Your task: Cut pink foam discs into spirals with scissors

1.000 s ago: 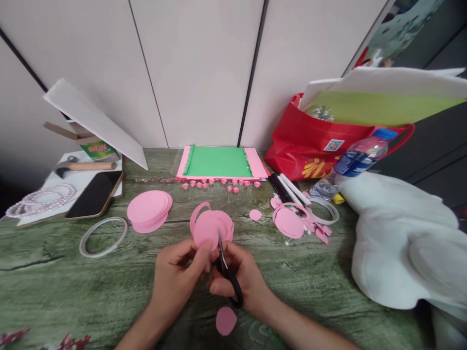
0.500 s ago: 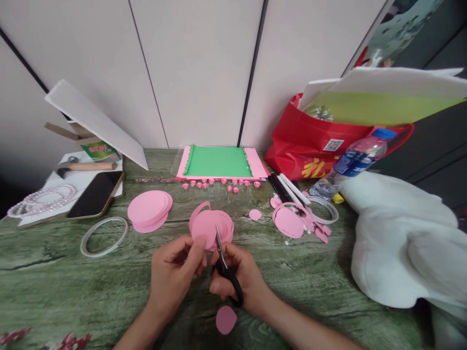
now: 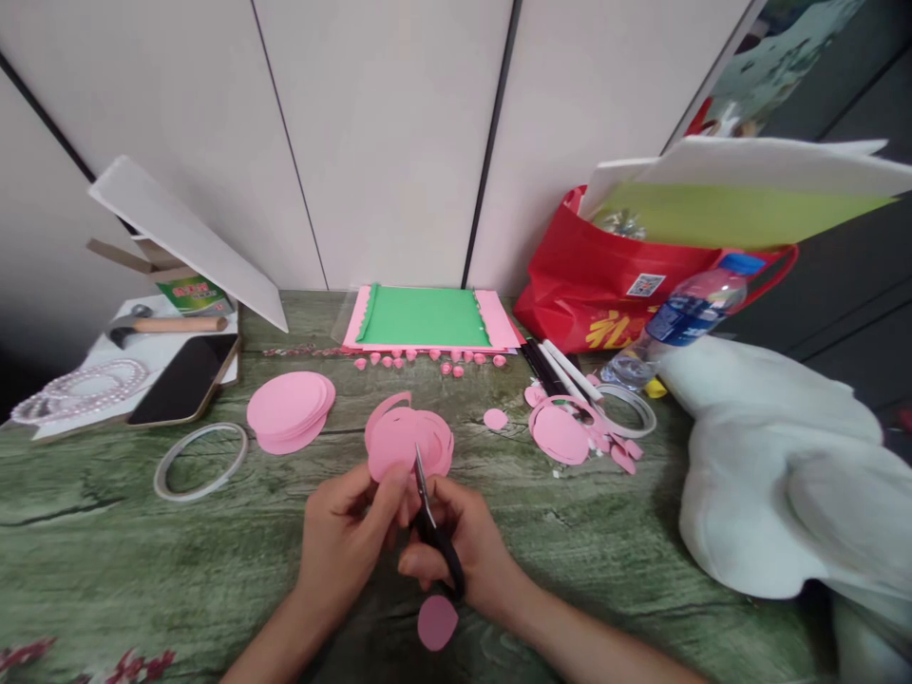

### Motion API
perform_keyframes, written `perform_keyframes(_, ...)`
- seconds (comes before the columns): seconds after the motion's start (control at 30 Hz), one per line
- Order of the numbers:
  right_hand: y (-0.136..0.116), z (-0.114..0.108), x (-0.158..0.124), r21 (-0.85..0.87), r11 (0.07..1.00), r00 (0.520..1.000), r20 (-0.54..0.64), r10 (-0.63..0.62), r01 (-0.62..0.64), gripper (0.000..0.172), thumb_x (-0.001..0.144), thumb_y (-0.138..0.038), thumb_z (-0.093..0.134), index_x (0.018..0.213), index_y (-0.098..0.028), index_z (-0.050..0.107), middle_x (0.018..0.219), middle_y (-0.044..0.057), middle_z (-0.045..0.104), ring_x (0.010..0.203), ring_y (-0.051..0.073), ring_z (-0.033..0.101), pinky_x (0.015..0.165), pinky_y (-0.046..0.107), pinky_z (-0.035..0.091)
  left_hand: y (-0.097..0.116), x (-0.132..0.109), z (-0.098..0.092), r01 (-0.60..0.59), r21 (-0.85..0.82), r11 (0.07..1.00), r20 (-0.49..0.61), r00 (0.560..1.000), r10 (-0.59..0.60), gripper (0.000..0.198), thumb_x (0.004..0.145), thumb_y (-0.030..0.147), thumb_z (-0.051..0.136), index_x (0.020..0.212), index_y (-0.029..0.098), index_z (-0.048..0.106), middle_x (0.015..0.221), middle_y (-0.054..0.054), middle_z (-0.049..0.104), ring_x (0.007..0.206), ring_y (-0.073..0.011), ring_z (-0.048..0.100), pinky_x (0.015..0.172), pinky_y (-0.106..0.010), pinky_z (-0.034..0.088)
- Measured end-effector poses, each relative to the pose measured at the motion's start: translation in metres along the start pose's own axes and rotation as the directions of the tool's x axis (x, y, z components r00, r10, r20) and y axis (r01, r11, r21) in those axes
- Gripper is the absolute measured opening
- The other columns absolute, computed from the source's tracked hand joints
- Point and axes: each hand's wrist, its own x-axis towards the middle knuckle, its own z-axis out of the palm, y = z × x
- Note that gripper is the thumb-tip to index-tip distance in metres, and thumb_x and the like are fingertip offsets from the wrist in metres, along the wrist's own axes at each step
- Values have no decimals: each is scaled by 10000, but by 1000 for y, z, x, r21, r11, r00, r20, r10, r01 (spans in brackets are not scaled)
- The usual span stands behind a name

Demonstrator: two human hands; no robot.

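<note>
My left hand (image 3: 342, 546) pinches a pink paper circle (image 3: 399, 445) that is cut into a spiral, holding it up above the green table (image 3: 106, 551). My right hand (image 3: 470, 551) grips black-handled scissors (image 3: 431, 522), whose blades point up into the pink paper. A small pink cut-out (image 3: 437, 622) lies on the table just below my hands. A stack of pink paper circles (image 3: 289, 410) rests to the left.
A tape ring (image 3: 201, 461), a phone (image 3: 186, 378), beads (image 3: 78, 389) and a hammer (image 3: 167, 325) lie left. Green and pink sheets (image 3: 427, 316) lie at the back, small pink rolls in front. Pink scraps (image 3: 566, 432), pens, a bottle (image 3: 676, 318), a red bag (image 3: 613, 275) and white cloth (image 3: 776, 465) sit right.
The pink spiral circle has turned slightly in my left hand and the scissors have shifted a little left along the cut. Nothing else on the table moved.
</note>
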Motion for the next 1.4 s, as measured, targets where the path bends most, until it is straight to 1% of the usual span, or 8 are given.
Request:
perform_keyframes(0.17, -4, -2, 2, 26, 997, 997, 7, -75, 74, 450, 533, -399, 813, 774, -188, 497, 617, -44, 564, 509, 83, 457, 469, 194, 356, -1, 1, -1, -27, 7, 1000, 40, 999, 27, 295, 746, 189, 550, 454, 157, 523, 355, 66, 481, 317, -50, 439, 346, -129, 331)
perform_keyframes(0.27, -8, -2, 3, 44, 995, 996, 8, -92, 91, 454, 538, -404, 811, 786, -189, 497, 634, -37, 548, 542, 97, 458, 495, 213, 354, 0, 2, -1, -41, 13, 999, 61, 997, 41, 305, 743, 183, 550, 441, 153, 516, 348, 65, 481, 314, -46, 431, 346, -126, 322)
perform_keyframes(0.53, -10, -1, 3, 43, 997, 998, -9, -61, 61, 476, 517, -383, 824, 786, -176, 490, 591, -51, 540, 477, 60, 377, 447, 183, 273, 0, 4, 0, -4, 6, 1000, 62, 998, 4, 306, 753, 229, 545, 457, 158, 520, 357, 60, 472, 328, -58, 436, 352, -142, 341)
perform_keyframes(0.7, -9, -3, 3, 53, 998, 1000, -25, -19, 20, 493, 469, -325, 852, 775, -181, 493, 500, -97, 480, 435, 45, 332, 416, 169, 235, 1, 2, -2, 17, 3, 1000, 56, 998, -17, 333, 769, 250, 530, 449, 165, 503, 359, 58, 464, 326, -62, 427, 356, -157, 348)
perform_keyframes(0.87, -6, -4, 2, 38, 999, 999, -32, -9, 10, 456, 485, -286, 844, 758, -178, 496, 491, -99, 503, 415, 39, 338, 405, 162, 254, -4, 0, -4, 36, -10, 999, 35, 999, -35, 303, 790, 254, 515, 501, 168, 542, 380, 59, 475, 337, -67, 432, 370, -167, 358)
perform_keyframes(1.03, -5, -5, 2, 23, 1000, 999, -42, 3, -2, 429, 498, -275, 832, 748, -180, 497, 472, -95, 513, 389, 42, 359, 384, 160, 270, -5, 1, -4, 41, -23, 999, 23, 999, -41, 308, 790, 265, 529, 497, 170, 536, 378, 58, 476, 341, -67, 435, 372, -169, 352)
perform_keyframes(1.23, -7, -4, 2, -1, 1000, 998, -53, 24, -24, 437, 477, -301, 832, 732, -181, 497, 450, -96, 512, 361, 42, 367, 357, 155, 268, -4, 0, -4, 51, -79, 996, -44, 998, -54, 331, 798, 260, 530, 480, 170, 512, 385, 61, 472, 326, -55, 414, 359, -164, 336)
perform_keyframes(1.4, -6, -3, 2, -12, 1000, 998, -58, 10, -10, 429, 486, -300, 826, 732, -178, 497, 453, -88, 520, 341, 41, 377, 347, 154, 277, -8, 0, -3, 67, -145, 987, -93, 992, -82, 288, 813, 279, 517, 546, 175, 540, 435, 59, 495, 329, -62, 430, 346, -171, 338)
